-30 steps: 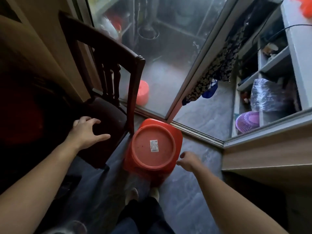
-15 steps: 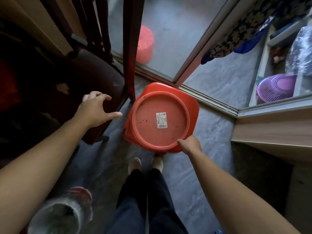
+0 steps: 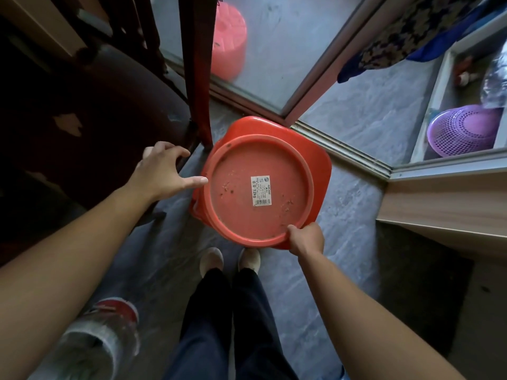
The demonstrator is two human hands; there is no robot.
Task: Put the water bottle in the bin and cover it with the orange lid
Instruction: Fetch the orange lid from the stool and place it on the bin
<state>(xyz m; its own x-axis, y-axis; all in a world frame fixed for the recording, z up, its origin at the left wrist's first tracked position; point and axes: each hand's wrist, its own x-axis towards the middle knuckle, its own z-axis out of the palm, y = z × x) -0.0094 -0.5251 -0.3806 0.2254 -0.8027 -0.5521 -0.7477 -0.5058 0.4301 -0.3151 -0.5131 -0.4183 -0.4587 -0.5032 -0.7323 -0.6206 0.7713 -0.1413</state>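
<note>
A round orange lid [image 3: 247, 187] with a white sticker lies on top of a squarish orange bin [image 3: 321, 160] on the floor in front of my feet. My right hand [image 3: 306, 238] is closed on the lid's near right rim. My left hand [image 3: 162, 168] hovers open just left of the lid, thumb tip nearly touching its edge. A clear plastic water bottle [image 3: 96, 344] with a red band shows at the bottom left, under my left forearm. The bin's inside is hidden by the lid.
A dark wooden chair [image 3: 90, 111] stands close on the left, its leg [image 3: 199, 64] beside the bin. Behind is a sliding glass door with a metal track [image 3: 343, 149] and a pink bucket [image 3: 229, 37] beyond. Right: a low wooden cabinet [image 3: 444, 201] and a purple basket [image 3: 463, 130].
My view has dropped closer over the bin. My right hand has reached the lid's near rim and closed on it. My left hand has moved from the chair seat toward the lid.
</note>
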